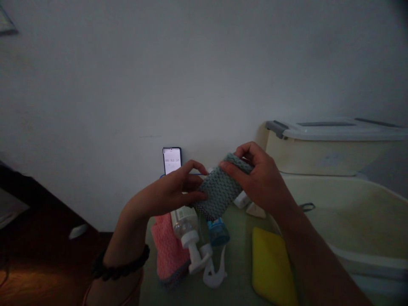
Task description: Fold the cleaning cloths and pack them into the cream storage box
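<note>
A grey-green textured cloth [221, 189], folded into a small rectangle, is held up over the table. My right hand [258, 176] grips its upper right end, thumb on the near face and fingers behind. At the lower left end, my left hand [181, 185] has its thumb against the cloth, with the fingers curled partly behind it. Below the cloth lie a clear pump bottle [185, 227] with a white pump head and a blue spray bottle [218, 233] with a white trigger. A pink cloth [168, 250] with a grey edge is beside the pump bottle.
A phone [172, 159] showing a timer leans against the wall. On the right stands a cream storage box [318, 155] with a grey-handled lid, behind an open cream bin [360, 191]. A yellow flat item [272, 267] lies on the green tabletop [239, 263].
</note>
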Motion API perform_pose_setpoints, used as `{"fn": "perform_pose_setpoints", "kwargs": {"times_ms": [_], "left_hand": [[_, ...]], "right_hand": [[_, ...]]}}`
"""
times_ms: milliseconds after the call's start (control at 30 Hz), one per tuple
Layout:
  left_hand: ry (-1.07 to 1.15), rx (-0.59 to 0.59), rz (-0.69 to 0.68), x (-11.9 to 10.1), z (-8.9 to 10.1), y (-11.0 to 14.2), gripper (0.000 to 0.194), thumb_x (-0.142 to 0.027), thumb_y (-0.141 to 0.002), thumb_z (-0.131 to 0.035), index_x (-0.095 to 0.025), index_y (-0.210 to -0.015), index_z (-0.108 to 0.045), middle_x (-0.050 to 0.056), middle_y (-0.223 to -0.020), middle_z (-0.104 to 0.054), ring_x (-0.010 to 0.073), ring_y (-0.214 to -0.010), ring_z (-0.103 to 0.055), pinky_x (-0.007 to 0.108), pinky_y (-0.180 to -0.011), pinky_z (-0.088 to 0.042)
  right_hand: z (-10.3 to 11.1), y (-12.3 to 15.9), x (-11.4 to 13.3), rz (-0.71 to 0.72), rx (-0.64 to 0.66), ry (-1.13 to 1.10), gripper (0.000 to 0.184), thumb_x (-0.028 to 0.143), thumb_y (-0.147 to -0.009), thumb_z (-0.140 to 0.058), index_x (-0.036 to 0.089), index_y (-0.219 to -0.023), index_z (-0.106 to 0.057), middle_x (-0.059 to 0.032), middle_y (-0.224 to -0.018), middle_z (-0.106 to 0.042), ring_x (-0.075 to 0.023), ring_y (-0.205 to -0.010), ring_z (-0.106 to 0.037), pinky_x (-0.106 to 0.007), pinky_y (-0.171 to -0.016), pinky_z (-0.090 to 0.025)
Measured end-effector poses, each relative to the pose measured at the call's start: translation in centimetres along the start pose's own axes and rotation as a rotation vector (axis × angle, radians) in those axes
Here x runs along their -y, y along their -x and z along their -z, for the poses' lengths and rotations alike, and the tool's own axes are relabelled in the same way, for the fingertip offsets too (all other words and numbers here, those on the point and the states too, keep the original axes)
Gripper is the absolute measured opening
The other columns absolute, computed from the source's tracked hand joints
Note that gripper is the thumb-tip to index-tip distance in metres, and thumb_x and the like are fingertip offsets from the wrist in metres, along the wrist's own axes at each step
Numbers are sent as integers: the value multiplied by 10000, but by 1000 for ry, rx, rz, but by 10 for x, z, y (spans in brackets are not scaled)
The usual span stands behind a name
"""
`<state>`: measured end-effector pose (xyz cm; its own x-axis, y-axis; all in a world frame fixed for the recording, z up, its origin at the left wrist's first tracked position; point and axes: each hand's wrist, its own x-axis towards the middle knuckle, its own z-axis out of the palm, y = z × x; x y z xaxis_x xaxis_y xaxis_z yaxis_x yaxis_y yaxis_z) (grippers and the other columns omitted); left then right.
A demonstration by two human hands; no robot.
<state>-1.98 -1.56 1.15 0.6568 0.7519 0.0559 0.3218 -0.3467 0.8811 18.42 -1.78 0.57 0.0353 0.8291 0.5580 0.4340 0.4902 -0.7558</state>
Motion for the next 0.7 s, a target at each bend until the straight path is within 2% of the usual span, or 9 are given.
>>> {"fn": "perform_pose_setpoints", "kwargs": {"times_ms": [133,233,300,400,500,567,633,700], "left_hand": [[-4,53,7,-5,-2,4,409,-150,-803,-586,-206,-1154,-385,58,-1014,-656,177,-917,-637,351,-795,-524],[-42,92,5,-9,-6,2,403,-216,-758,-666,-190,-1120,-491,62,-1023,-670,197,-938,-642,336,-806,-520],[-123,100,46,-9,-7,0,383,-251,-712,-716,-182,-1059,-571,49,-986,-691,210,-911,-652,317,-774,-521],[-287,141,148,-8,-6,-2,235,-252,-716,-704,-163,-928,-657,34,-869,-719,208,-788,-664,302,-698,-515],[-365,183,134,-6,-3,-3,84,-215,-773,-633,-159,-798,-691,19,-750,-717,190,-712,-654,287,-667,-500],[-362,187,89,-5,-1,-4,99,-198,-796,-605,-171,-813,-700,15,-786,-725,193,-776,-659,289,-710,-494],[-341,157,60,-3,1,-3,150,-210,-786,-631,-191,-923,-689,14,-888,-727,199,-864,-655,296,-763,-487],[-323,84,52,0,2,-3,332,-248,-744,-690,-210,-1069,-634,26,-1002,-707,204,-933,-640,314,-815,-480]], "right_hand": [[-2,1,-2,-6,103,-160,333,317,-732,-686,207,-981,-494,-15,-890,-585,-156,-807,-567,-297,-694,-441],[-4,3,2,9,222,-200,271,305,-749,-678,197,-951,-534,-7,-859,-594,-142,-778,-566,-277,-669,-442],[-5,4,6,17,246,-217,227,299,-747,-682,194,-895,-544,8,-816,-591,-131,-749,-560,-262,-649,-438],[-4,3,8,11,187,-255,211,298,-746,-681,196,-868,-542,21,-777,-588,-120,-712,-554,-251,-620,-433],[2,0,8,-5,54,-269,205,308,-743,-680,200,-859,-549,25,-763,-587,-118,-694,-552,-251,-606,-430],[8,-2,7,-9,-2,-254,200,305,-738,-683,202,-846,-550,27,-750,-582,-118,-683,-549,-254,-600,-431],[12,-2,6,4,-29,-218,191,295,-735,-683,204,-835,-548,26,-741,-577,-122,-677,-545,-261,-602,-433],[12,-1,6,31,-45,-173,187,292,-739,-680,209,-842,-547,23,-749,-576,-128,-685,-542,-274,-620,-438]]}}
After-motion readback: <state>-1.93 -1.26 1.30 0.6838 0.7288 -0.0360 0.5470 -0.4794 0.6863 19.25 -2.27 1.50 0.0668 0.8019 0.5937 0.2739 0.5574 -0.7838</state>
